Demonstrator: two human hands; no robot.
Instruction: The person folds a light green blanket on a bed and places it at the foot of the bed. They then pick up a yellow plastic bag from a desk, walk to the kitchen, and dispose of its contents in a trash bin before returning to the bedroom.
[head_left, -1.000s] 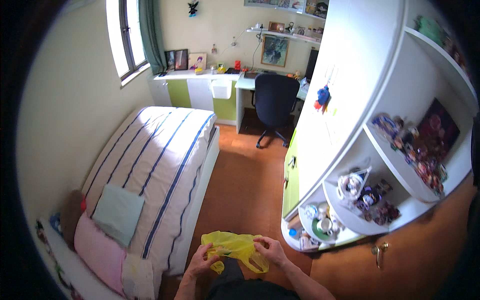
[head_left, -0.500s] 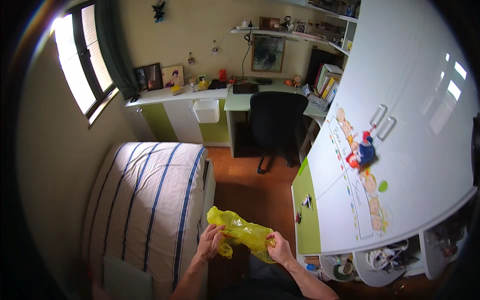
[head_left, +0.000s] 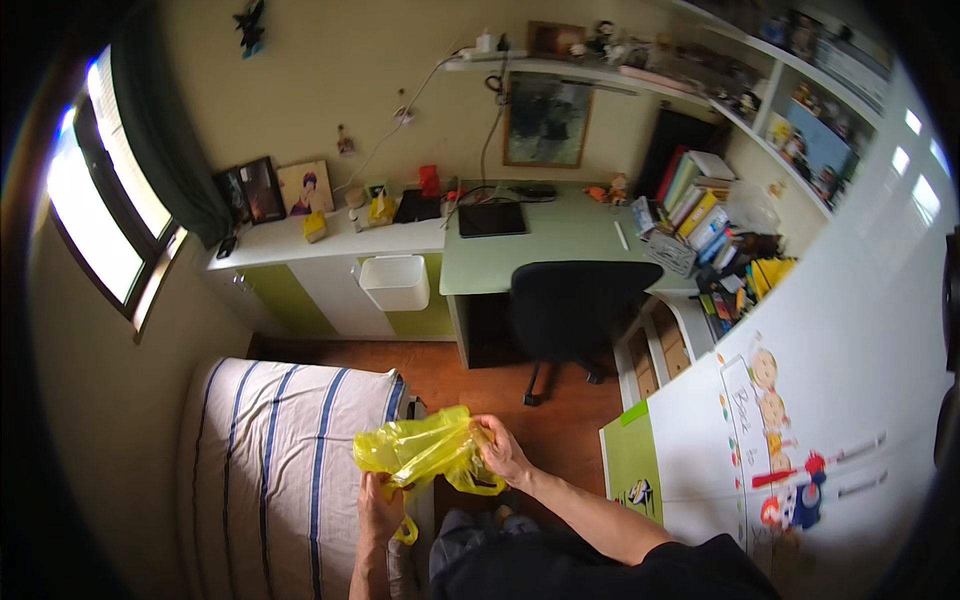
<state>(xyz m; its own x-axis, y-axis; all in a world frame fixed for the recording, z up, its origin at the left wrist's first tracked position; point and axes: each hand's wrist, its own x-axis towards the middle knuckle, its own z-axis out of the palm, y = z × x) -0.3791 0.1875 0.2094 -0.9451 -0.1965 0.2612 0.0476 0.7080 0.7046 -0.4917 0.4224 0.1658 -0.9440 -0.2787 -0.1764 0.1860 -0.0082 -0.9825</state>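
Note:
A thin yellow plastic bag (head_left: 415, 447) is stretched between my two hands in front of my body, above the floor and beside the bed. My left hand (head_left: 380, 507) pinches its lower left part, and a loose yellow loop dangles below those fingers. On the other side, my right hand (head_left: 502, 452) grips the upper right end, with bag folds hanging under it. Both hands have their fingers closed on the plastic. The bag looks crumpled and limp; I cannot see anything inside it.
The bed (head_left: 265, 470) with blue-striped cover lies left. Ahead are a green desk (head_left: 560, 235), a black chair (head_left: 575, 310) and a low cabinet with a white hanging bin (head_left: 395, 283). A white wardrobe (head_left: 840, 370) rises right. Books (head_left: 690, 200) crowd the desk's right end.
My view has moved forward toward the desk. The bag has turned: its right end is now higher, with my right hand raised and my left hand lower.

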